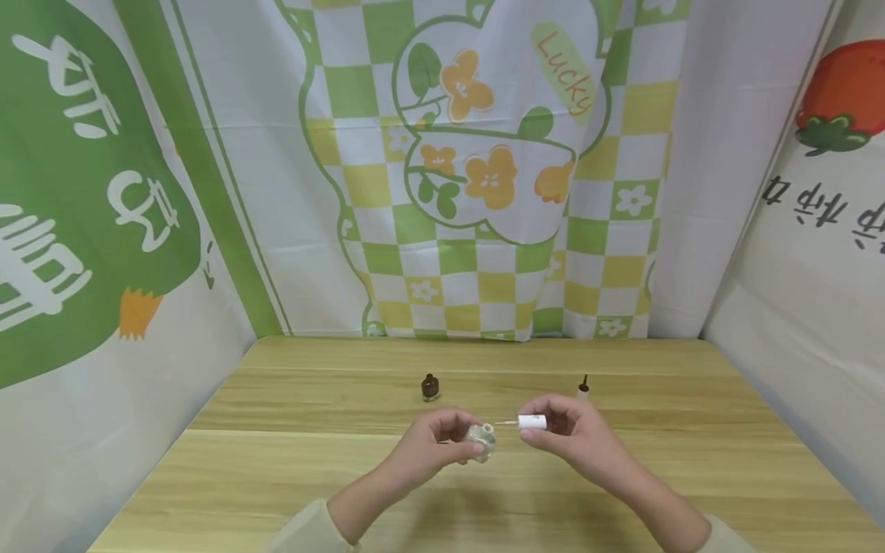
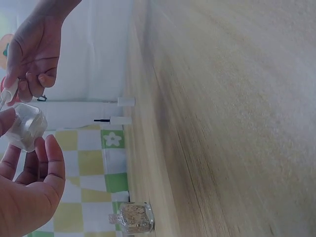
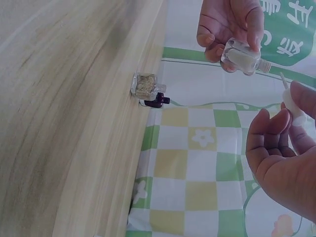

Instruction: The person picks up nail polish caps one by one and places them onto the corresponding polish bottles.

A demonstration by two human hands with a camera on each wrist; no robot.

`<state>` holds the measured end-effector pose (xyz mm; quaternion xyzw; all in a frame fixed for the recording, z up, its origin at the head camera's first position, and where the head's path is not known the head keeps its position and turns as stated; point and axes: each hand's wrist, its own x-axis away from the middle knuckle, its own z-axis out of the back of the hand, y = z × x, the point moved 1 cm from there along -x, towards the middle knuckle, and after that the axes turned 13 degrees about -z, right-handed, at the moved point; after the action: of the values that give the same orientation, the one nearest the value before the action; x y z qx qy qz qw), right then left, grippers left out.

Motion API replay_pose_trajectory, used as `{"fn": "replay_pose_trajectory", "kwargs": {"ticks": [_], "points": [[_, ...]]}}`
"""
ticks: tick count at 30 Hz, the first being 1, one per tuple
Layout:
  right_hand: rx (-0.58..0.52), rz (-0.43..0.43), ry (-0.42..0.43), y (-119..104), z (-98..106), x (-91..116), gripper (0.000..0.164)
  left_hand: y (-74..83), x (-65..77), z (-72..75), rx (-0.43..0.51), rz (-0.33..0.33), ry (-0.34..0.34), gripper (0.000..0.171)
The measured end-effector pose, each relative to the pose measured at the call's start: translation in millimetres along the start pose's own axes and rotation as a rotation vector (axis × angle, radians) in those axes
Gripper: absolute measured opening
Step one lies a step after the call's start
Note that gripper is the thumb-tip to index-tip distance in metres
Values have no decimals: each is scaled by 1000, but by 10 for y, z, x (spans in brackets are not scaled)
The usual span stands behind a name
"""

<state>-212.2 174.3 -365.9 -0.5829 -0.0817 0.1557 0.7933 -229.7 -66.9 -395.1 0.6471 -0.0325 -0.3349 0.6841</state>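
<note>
My left hand [image 1: 432, 445] grips a small clear nail polish bottle [image 1: 482, 444] with pale contents, its uncapped neck pointing toward the other hand. Between thumb and fingers, my right hand [image 1: 577, 442] pinches a white brush cap [image 1: 532, 422], the thin brush reaching toward the bottle neck. In the right wrist view, the brush tip [image 3: 283, 76] shows just outside the bottle's threaded neck [image 3: 264, 66]. Both hands are above the wooden table [image 1: 332, 384].
Toward the back stands a dark nail polish bottle [image 1: 430, 386], uncapped. Near it is a clear bottle with gold flakes [image 3: 146, 86]. At the right, a white cap with a dark brush [image 2: 121, 120] stands brush up beside another white cap [image 2: 126, 101]. A patterned curtain [image 1: 442, 269] hangs behind.
</note>
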Motion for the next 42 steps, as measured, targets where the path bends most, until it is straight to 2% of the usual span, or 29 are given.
{"fn": "replay_pose_trajectory", "kwargs": {"ticks": [16,22,42], "points": [[17,-8,-11,-36,-30,0,24,-26,8,-33,-14,19,-9,26],[15,-5,-22,-38,-26,2,24,-7,3,-45,8,16,-13,27],[-2,-60,-57,-62,-93,-21,27,-32,-2,-86,33,31,-37,25]]}}
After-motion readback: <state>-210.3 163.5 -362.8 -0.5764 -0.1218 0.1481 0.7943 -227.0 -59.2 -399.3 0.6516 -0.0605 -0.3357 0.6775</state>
